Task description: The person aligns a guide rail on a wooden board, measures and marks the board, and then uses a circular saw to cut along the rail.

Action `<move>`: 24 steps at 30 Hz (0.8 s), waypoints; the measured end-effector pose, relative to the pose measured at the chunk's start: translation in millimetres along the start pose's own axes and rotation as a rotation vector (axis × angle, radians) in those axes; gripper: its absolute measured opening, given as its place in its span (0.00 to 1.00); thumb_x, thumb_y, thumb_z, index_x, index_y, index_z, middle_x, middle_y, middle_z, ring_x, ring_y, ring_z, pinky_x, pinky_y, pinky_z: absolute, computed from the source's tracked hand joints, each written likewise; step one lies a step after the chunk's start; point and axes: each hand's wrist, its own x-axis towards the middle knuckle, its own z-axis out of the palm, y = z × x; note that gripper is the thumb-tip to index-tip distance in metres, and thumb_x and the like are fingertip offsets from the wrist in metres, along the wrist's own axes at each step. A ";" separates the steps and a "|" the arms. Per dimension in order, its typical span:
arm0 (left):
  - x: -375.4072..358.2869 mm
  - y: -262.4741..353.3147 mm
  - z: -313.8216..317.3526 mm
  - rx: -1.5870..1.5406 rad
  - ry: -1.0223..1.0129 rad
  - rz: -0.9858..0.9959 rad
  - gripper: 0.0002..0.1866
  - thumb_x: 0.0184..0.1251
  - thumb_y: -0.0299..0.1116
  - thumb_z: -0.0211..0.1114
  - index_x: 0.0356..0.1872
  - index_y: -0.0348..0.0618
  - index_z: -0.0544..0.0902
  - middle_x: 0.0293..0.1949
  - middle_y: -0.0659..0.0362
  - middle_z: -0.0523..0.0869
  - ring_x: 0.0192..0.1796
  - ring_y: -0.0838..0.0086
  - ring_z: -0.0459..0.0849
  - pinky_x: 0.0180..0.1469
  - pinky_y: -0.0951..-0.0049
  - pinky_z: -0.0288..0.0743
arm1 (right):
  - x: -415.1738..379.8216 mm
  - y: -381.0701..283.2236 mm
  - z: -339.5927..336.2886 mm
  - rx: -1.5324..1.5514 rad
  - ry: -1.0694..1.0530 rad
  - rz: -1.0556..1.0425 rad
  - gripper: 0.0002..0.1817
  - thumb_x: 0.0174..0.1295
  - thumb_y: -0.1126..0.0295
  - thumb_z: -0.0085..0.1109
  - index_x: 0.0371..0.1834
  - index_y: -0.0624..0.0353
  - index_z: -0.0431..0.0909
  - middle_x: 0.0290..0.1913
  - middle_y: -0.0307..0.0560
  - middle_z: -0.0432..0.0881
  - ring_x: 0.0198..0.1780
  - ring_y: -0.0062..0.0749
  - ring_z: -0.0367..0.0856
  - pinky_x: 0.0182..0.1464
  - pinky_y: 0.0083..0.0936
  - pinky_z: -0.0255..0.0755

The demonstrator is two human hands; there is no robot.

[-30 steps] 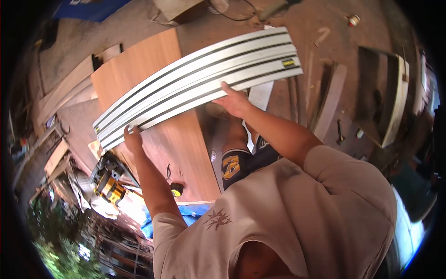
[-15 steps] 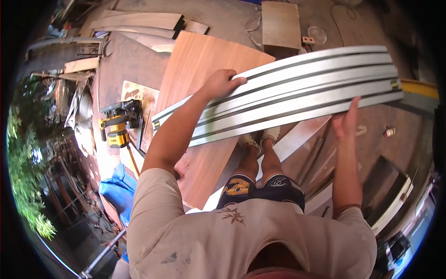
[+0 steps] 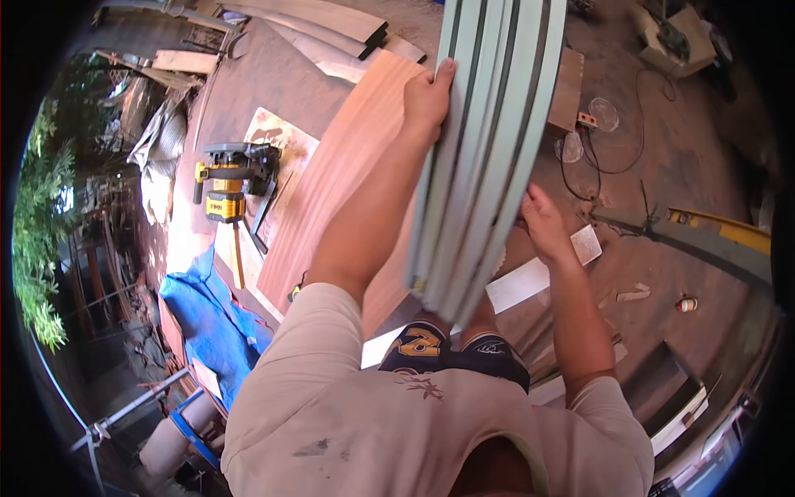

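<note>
A long silver guide rail (image 3: 489, 157) with dark lengthwise strips is held up in front of my body, its near end tilted down toward my shorts. My left hand (image 3: 426, 103) is closed on its left edge, thumb on the top face. Lower down, my right hand (image 3: 546, 224) grips the right edge, with some fingers hidden behind the rail. Beneath lies a wood-grained board (image 3: 348, 157), partly covered by the rail and my left arm. A yellow and black cordless circular saw (image 3: 228, 182) rests left of the board.
Stacked planks (image 3: 323, 21) lie at the back. A blue tarp (image 3: 211, 319) is at the left. To the right are a power strip (image 3: 586, 121) with cables, a white strip of board (image 3: 530, 277), a yellow-grey beam (image 3: 704, 236) and a small bottle (image 3: 686, 305).
The guide rail has swung from lying crosswise to pointing away from me, its far end now at the top of the view. Both hands stayed on it, and the view has shifted.
</note>
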 end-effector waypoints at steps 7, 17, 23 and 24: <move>-72.8 -47.3 25.1 -0.395 0.404 -0.054 0.22 0.76 0.48 0.56 0.36 0.34 0.77 0.25 0.60 0.79 0.28 0.76 0.75 0.31 0.67 0.71 | 12.6 13.2 -76.6 -0.651 0.373 -0.009 0.22 0.75 0.56 0.49 0.40 0.67 0.81 0.35 0.46 0.87 0.38 0.28 0.83 0.42 0.31 0.75; -154.1 -227.5 -135.9 -0.776 0.412 -0.432 0.27 0.79 0.50 0.48 0.62 0.34 0.69 0.64 0.47 0.74 0.60 0.61 0.79 0.62 0.60 0.74 | -59.3 133.6 -94.5 -1.152 0.183 0.006 0.20 0.61 0.54 0.65 0.23 0.61 0.79 0.23 0.59 0.79 0.27 0.57 0.80 0.30 0.43 0.70; -143.5 -210.2 -220.8 0.023 -0.099 -0.894 0.33 0.76 0.57 0.48 0.59 0.31 0.72 0.48 0.44 0.85 0.44 0.63 0.87 0.45 0.62 0.82 | -83.0 188.1 -85.9 -1.121 0.189 0.081 0.20 0.60 0.54 0.66 0.22 0.60 0.78 0.21 0.58 0.79 0.26 0.57 0.80 0.29 0.43 0.71; -137.4 -209.0 -233.7 0.134 -0.173 -0.905 0.30 0.75 0.56 0.51 0.46 0.32 0.81 0.35 0.47 0.88 0.33 0.66 0.88 0.35 0.69 0.82 | -83.3 188.9 -82.0 -1.101 0.210 0.096 0.20 0.60 0.54 0.66 0.22 0.60 0.78 0.21 0.58 0.79 0.26 0.57 0.80 0.29 0.43 0.71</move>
